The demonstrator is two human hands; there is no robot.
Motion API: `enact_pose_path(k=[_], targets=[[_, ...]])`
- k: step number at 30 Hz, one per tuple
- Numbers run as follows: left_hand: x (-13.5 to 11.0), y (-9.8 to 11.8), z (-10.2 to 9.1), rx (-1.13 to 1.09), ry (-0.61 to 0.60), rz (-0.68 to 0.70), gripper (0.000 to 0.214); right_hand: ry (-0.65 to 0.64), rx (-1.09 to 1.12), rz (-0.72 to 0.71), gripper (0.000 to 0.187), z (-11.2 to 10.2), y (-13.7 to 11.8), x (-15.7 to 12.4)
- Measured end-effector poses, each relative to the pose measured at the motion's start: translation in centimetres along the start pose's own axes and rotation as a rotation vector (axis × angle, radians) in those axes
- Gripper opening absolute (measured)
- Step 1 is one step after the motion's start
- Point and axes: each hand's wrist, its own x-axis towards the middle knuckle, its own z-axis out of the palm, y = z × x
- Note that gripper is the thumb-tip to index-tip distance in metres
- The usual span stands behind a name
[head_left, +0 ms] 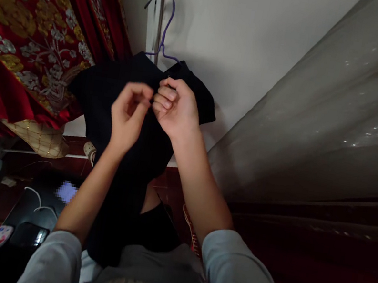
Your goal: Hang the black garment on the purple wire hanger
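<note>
A black or dark navy short-sleeved garment (106,94) hangs on a purple hanger (164,36) in front of me. Both my hands are at its upper front, close together just below the neck opening. My right hand (177,110) has its fingers curled, with thumb and forefinger pinched on the garment's edge at the neckline. My left hand (128,112) is a little blurred, its thumb and fingertips brought together beside the right fingers. Whatever lies between the left fingertips is too small and dark to make out.
Red cloth with gold and silver embroidery (31,23) hangs at left. A translucent plastic cover (305,117) drapes at right against the white wall (252,21). Low at left, a phone (28,234) and a white cable (37,203) lie on a dark surface.
</note>
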Motion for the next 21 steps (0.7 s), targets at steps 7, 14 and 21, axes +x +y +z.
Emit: enact_pose_path(k=[7,14,21], targets=[[6.5,0.8,-0.9,0.659,-0.33,0.096,0.013,0.059,-0.178,-0.127,0.045,0.0,0.8,-0.5],[6.1,2.4,-0.5,0.62,-0.182,0.192,0.016,0.182,-0.328,-0.213,0.039,-2.8,5.2,1.9],[7.4,-3.9,-13.1,0.334,0.369,-0.037,0.047,0.217,-0.421,-0.241,0.024,-6.4,8.1,-1.1]])
